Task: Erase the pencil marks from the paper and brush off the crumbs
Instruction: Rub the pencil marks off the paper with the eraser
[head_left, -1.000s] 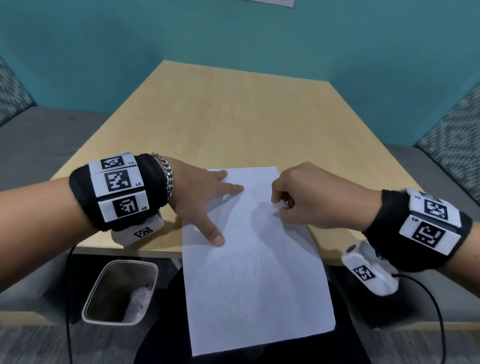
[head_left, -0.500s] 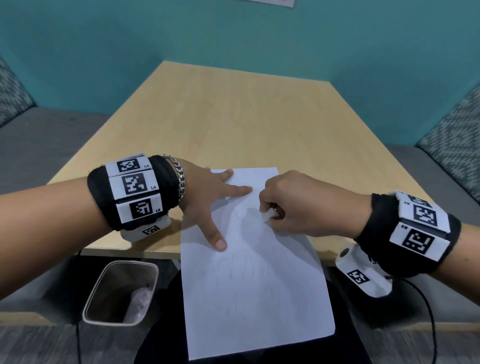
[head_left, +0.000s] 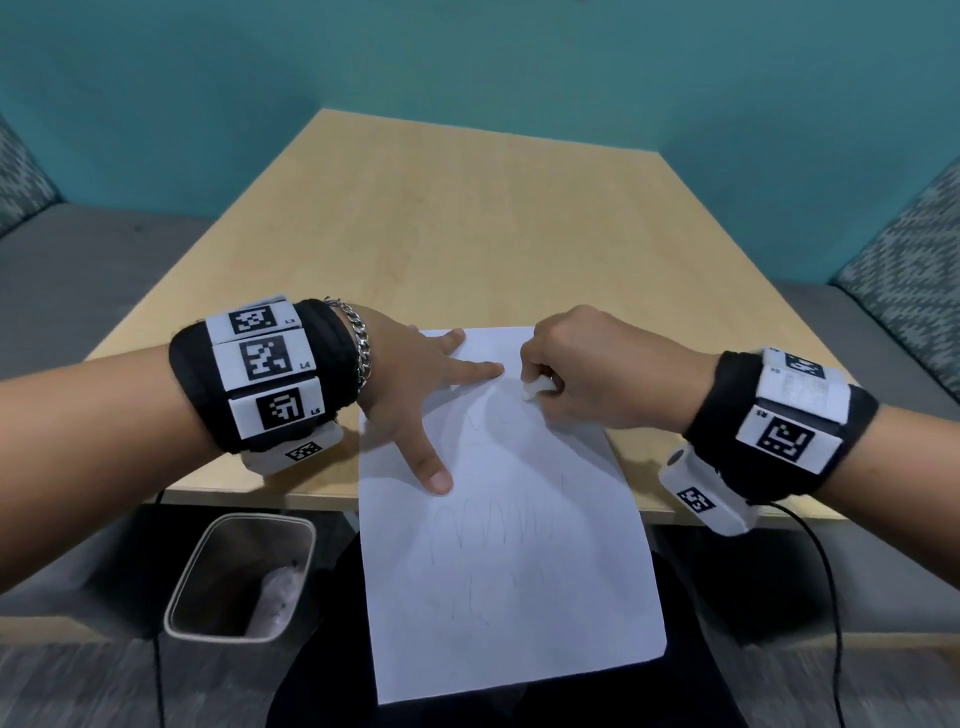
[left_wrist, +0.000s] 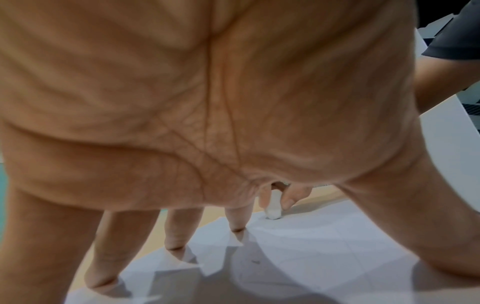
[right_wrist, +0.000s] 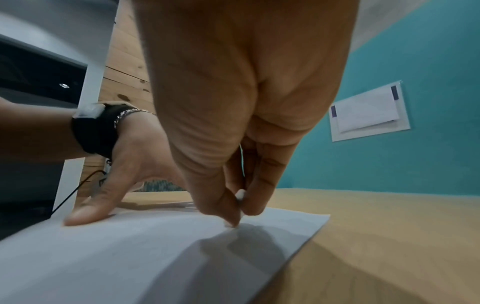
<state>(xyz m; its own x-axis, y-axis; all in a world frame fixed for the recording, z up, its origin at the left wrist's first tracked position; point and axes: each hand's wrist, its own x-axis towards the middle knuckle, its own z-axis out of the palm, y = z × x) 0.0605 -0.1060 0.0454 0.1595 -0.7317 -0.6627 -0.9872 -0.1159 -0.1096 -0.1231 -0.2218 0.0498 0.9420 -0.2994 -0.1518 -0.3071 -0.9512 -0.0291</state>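
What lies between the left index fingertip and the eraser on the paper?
Only bare paper: in the head view a narrow strip separates the left hand fingertip from the eraser.

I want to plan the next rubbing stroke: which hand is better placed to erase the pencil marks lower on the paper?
Probably the right hand: it already pinches the eraser against the paper. The left hand lies spread, fingers pressing the sheet flat, and should keep holding it.
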